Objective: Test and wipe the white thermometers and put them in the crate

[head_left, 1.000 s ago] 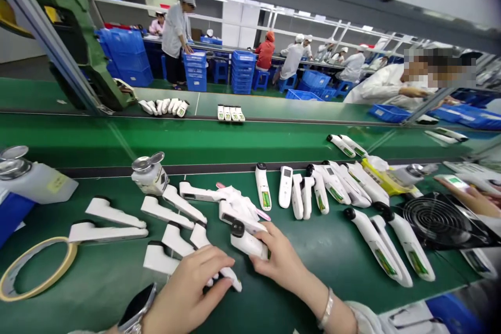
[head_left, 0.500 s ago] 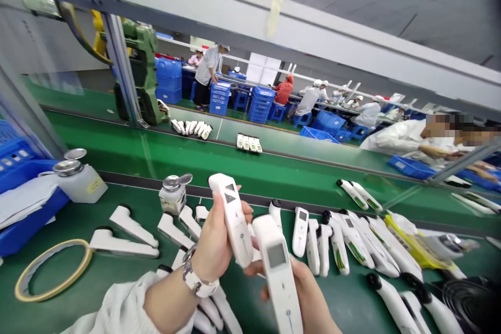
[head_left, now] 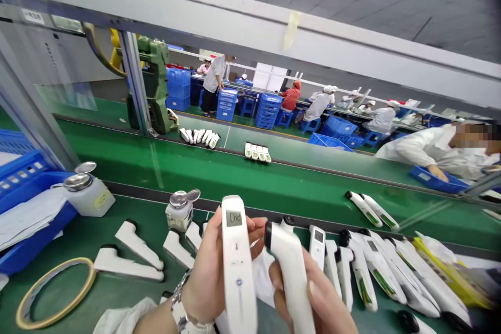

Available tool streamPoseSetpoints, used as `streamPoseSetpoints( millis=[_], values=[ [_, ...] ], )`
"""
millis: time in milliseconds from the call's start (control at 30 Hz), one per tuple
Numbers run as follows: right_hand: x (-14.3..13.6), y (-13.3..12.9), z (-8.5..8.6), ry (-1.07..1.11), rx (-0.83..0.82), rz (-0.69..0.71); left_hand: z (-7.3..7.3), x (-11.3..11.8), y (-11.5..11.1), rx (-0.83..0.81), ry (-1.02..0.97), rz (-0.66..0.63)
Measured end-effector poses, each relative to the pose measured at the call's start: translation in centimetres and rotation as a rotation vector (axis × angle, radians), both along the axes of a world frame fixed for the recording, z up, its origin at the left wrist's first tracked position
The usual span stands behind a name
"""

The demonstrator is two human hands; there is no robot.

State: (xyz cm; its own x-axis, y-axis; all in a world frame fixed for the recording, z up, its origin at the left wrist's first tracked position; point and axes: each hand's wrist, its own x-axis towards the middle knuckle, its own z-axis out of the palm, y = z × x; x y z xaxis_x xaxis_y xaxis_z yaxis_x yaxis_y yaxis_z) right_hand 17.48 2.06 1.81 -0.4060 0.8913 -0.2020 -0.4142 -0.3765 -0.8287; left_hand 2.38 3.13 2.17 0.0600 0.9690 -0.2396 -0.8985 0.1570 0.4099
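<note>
My left hand (head_left: 207,282) is closed around a white infrared thermometer (head_left: 239,292), held upright with its front towards me; characters show on its small grey display. Close beside it, my right hand (head_left: 321,297) grips a second white infrared thermometer (head_left: 291,266), turned sideways so its black sensor tip points left at the first one's upper part. A small gap separates the two. Several more thermometers lie on the green bench to the right, some with green circuit boards showing, and others, such as this white one (head_left: 129,263), lie to the left.
A tape roll (head_left: 24,305), a blue basket (head_left: 37,235) with papers and two dispenser bottles (head_left: 96,198) (head_left: 179,216) are on the left. A green conveyor (head_left: 219,172) carrying thermometers runs beyond the bench. At far right, a yellow bag (head_left: 450,271) lies near a co-worker (head_left: 422,146).
The left thermometer has turned to face me, and its display now shows characters. The right one has rotated from facing me to side-on, its tip pointing left. The camera view has shifted slightly.
</note>
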Motion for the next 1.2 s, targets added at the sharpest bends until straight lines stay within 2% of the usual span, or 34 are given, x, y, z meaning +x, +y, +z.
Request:
streamPoseSetpoints(
  millis=[100, 233, 333, 433, 567, 667, 833, 1200],
  values=[
    [-1.1, 1.4, 0.0, 0.089, 0.108, -0.083, -0.3, 0.6, -0.3, 0.024, -0.081, -0.081],
    [-1.9, 1.6, -0.6, 0.2, 0.155, 0.036, -1.0, 0.9, -0.5, -0.068, -0.117, -0.214],
    [-1.3, 1.5, -0.7, 0.233, 0.192, 0.12, -1.1, 0.8, -0.3, -0.126, -0.092, -0.22],
    [-0.5, 1.7, -0.6, 0.178, 0.248, 0.174, -0.9, 0.6, -0.2, -0.13, -0.079, -0.232],
    [-0.6, 1.6, -0.9, 0.019, 0.303, 0.147, -0.5, 0.5, -0.4, -0.114, -0.046, -0.205],
    [-1.0, 1.4, -1.3, -0.017, 0.34, 0.12, -0.6, 0.6, -0.5, -0.105, -0.004, -0.167],
    [-0.9, 1.3, -1.5, -0.109, 0.358, 0.128, -0.8, 0.5, -0.6, -0.062, -0.027, -0.225],
    [-0.7, 0.5, -0.5, 0.093, 0.244, 0.114, -0.1, -0.1, -0.6, -0.051, -0.061, -0.23]
  ],
)
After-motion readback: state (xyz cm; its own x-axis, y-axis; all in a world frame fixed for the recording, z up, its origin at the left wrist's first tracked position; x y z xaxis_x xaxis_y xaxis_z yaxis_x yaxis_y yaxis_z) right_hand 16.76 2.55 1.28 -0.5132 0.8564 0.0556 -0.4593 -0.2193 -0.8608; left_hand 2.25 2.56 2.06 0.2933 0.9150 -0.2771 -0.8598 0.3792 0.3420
